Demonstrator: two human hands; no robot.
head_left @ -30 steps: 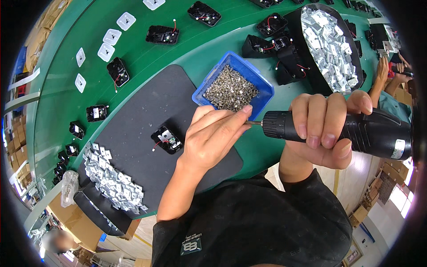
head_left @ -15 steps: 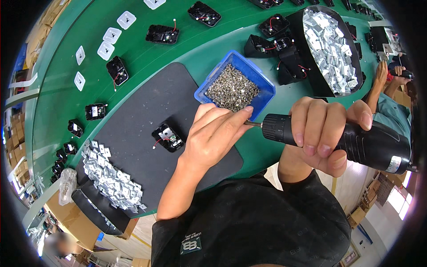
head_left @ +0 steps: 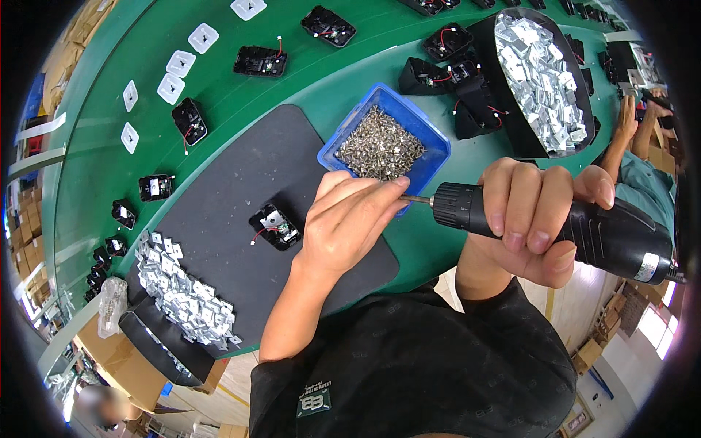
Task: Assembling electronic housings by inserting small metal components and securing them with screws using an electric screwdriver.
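My right hand (head_left: 537, 219) is wrapped round a black power screwdriver (head_left: 599, 230), held level with its bit (head_left: 418, 198) pointing left. The fingers of my left hand (head_left: 342, 230) are pinched together at the bit's tip, just over the near edge of a blue bin (head_left: 443, 150). Whatever they hold there is hidden by the fingers. Small silvery screws (head_left: 381, 144) are heaped in the bin. Left of my left hand, a black plastic housing (head_left: 275, 226) with a metal plate and a red wire lies on the dark grey mat (head_left: 241, 164).
Metal plates (head_left: 182, 292) are piled on the mat's left side; more fill a black tray (head_left: 540, 84) at the far right. Black housings (head_left: 328, 25) and white plastic pieces (head_left: 171, 88) lie along the green conveyor belt (head_left: 219, 95). A co-worker's arm (head_left: 621, 135) shows at the right.
Housings and white pieces on the belt have shifted slightly left and nearer. The screwdriver has moved a little to the right, and my left fingers remain pinched at its tip.
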